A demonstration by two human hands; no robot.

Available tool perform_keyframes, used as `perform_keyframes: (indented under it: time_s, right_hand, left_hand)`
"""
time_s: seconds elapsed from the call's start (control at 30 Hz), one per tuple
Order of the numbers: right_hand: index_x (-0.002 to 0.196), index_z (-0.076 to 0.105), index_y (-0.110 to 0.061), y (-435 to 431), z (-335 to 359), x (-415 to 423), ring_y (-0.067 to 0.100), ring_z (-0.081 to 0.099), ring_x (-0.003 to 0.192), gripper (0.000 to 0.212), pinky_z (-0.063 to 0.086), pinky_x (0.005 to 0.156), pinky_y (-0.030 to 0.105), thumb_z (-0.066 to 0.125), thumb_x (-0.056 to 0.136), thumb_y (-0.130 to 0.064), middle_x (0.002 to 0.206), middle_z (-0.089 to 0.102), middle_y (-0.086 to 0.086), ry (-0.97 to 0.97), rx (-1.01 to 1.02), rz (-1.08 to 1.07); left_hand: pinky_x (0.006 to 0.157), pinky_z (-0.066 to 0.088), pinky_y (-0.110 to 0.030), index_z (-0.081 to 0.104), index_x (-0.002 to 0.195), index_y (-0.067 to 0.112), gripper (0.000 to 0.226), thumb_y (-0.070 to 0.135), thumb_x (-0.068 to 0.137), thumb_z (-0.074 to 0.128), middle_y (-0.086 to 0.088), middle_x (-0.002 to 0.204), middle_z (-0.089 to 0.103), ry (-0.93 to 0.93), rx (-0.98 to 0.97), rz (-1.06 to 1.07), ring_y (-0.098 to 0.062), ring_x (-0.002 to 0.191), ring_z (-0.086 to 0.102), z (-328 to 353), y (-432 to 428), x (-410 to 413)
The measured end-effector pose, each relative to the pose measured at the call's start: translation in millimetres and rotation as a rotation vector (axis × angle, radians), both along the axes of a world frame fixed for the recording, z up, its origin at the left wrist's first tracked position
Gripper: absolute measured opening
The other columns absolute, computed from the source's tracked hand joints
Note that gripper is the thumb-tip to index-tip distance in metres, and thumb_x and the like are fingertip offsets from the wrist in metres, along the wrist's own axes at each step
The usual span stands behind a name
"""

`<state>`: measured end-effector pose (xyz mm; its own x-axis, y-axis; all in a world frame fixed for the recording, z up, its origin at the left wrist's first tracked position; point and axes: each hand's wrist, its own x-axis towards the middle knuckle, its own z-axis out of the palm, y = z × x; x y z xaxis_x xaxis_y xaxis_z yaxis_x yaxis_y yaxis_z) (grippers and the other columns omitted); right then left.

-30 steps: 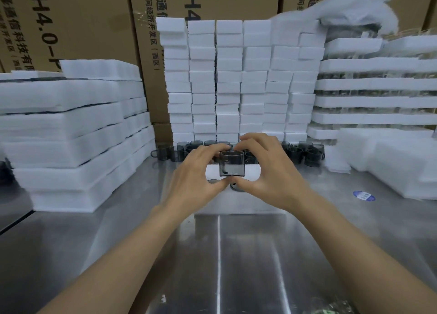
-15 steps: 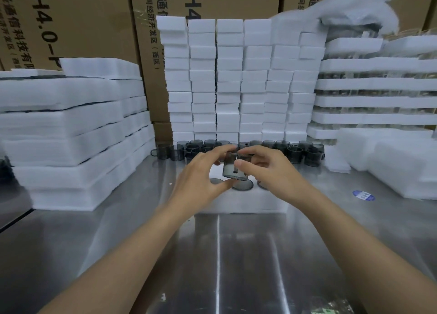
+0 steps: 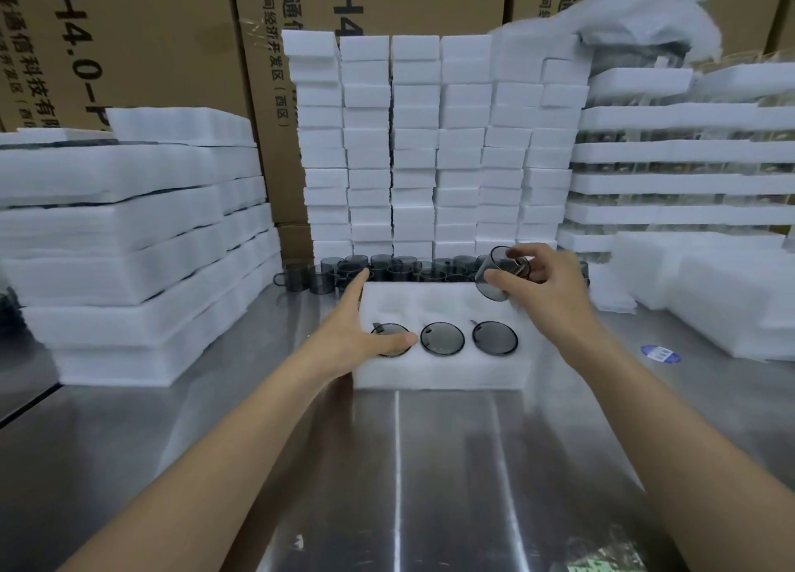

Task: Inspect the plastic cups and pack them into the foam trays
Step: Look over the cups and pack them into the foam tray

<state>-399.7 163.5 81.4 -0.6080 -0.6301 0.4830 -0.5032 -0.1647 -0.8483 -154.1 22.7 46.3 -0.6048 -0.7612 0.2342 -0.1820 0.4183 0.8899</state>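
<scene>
Packing station, head view. The right hand [image 3: 546,287] pinches a grey plastic cup [image 3: 501,276] between thumb and curled fingers; the cup is tilted, mouth turned to the left, and is held above the far-right corner of the foam tray [image 3: 439,373]. The left hand [image 3: 357,335] lies flat with straight fingers along the tray's left edge and holds nothing; its thumb partly covers the leftmost of three cups [image 3: 442,338] seated side by side in the tray's near row. The far-row recesses are too washed out to judge. Loose cups [image 3: 387,268] stand in a line just behind the tray, at the foot of stacked foam blocks [image 3: 430,141]. Foam sheets [image 3: 129,227] are piled at left, filled trays [image 3: 679,154] at right, cardboard boxes [image 3: 150,33] behind. All rest on a steel table [image 3: 430,464].
</scene>
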Motion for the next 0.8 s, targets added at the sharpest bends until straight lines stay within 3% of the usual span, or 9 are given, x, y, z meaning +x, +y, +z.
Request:
perform_keyframes:
  time_s: [0.1, 0.2, 0.33, 0.53, 0.67, 0.73, 0.8]
  right_hand:
    - [0.108, 0.067, -0.033, 0.9, -0.3, -2.1, 0.014, 0.065, 0.101, 0.045, 0.054, 0.084, 0.033, 0.089, 0.073, -0.049, 0.124, 0.057, 0.002, 0.036, -0.014, -0.031]
    - [0.103, 0.062, -0.030, 3.0, 0.5, 0.4, 0.009, 0.062, 0.086, 0.045, 0.048, 0.076, 0.028, 0.089, 0.074, -0.051, 0.108, 0.068, -0.003, 0.019, -0.044, 0.001]
    - [0.102, 0.059, -0.030, 4.0, 4.0, 8.4, 0.001, 0.058, 0.076, 0.046, 0.046, 0.072, 0.024, 0.089, 0.076, -0.054, 0.097, 0.069, -0.004, 0.053, -0.084, -0.017]
    - [0.106, 0.063, -0.043, 7.8, 7.3, 13.4, -0.003, 0.059, 0.072, 0.041, 0.047, 0.071, 0.027, 0.078, 0.080, -0.071, 0.083, 0.066, -0.009, 0.136, -0.061, -0.047]
    - [0.094, 0.059, -0.033, 7.5, 8.5, 10.7, 0.004, 0.064, 0.066, 0.056, 0.057, 0.075, 0.045, 0.069, 0.074, -0.085, 0.073, 0.066, -0.013, 0.078, -0.053, -0.122]
    - [0.086, 0.056, -0.025, 8.8, 9.9, 8.3, 0.020, 0.070, 0.075, 0.064, 0.060, 0.081, 0.055, 0.066, 0.074, -0.087, 0.072, 0.061, -0.007, 0.056, -0.039, -0.157]
    - [0.083, 0.054, -0.020, 10.5, 11.5, 7.1, 0.030, 0.071, 0.078, 0.068, 0.062, 0.076, 0.055, 0.065, 0.076, -0.086, 0.074, 0.060, 0.000, 0.046, -0.020, -0.166]
  left_hand:
    - [0.124, 0.020, -0.030, -0.004, 0.166, 0.054, 0.148, 0.040, 0.065, 0.104, 0.007, 0.175, 0.013, -0.080, -0.085, -0.023, -0.005, 0.153, 0.019, 10.0, 1.0, 3.6]
    - [0.113, 0.020, -0.027, -0.013, 0.162, 0.059, 0.153, 0.039, 0.066, 0.104, 0.008, 0.172, 0.003, -0.173, -0.155, -0.024, 0.000, 0.142, 0.016, 14.8, 3.6, 4.8]
    - [0.115, 0.018, -0.025, -0.015, 0.164, 0.052, 0.152, 0.036, 0.069, 0.102, 0.009, 0.172, 0.000, -0.205, -0.166, -0.034, -0.008, 0.159, 0.011, 17.1, 8.6, 5.4]
    - [0.116, 0.020, -0.027, -0.008, 0.168, 0.047, 0.150, 0.038, 0.067, 0.103, 0.013, 0.170, 0.000, -0.212, -0.174, -0.048, -0.011, 0.159, 0.011, 16.8, 7.8, 6.6]
    - [0.117, 0.021, -0.027, -0.003, 0.168, 0.045, 0.147, 0.036, 0.067, 0.103, 0.011, 0.168, 0.004, -0.213, -0.196, -0.044, -0.011, 0.158, 0.012, 16.5, 6.4, 5.3]
    - [0.117, 0.021, -0.027, 0.000, 0.168, 0.044, 0.146, 0.035, 0.066, 0.104, 0.011, 0.166, 0.007, -0.210, -0.203, -0.040, -0.009, 0.156, 0.013, 15.6, 4.8, 5.7]
    - [0.115, 0.022, -0.025, 0.002, 0.168, 0.043, 0.145, 0.034, 0.065, 0.105, 0.010, 0.165, 0.009, -0.206, -0.209, -0.034, -0.007, 0.152, 0.016, 14.4, 2.7, 6.0]
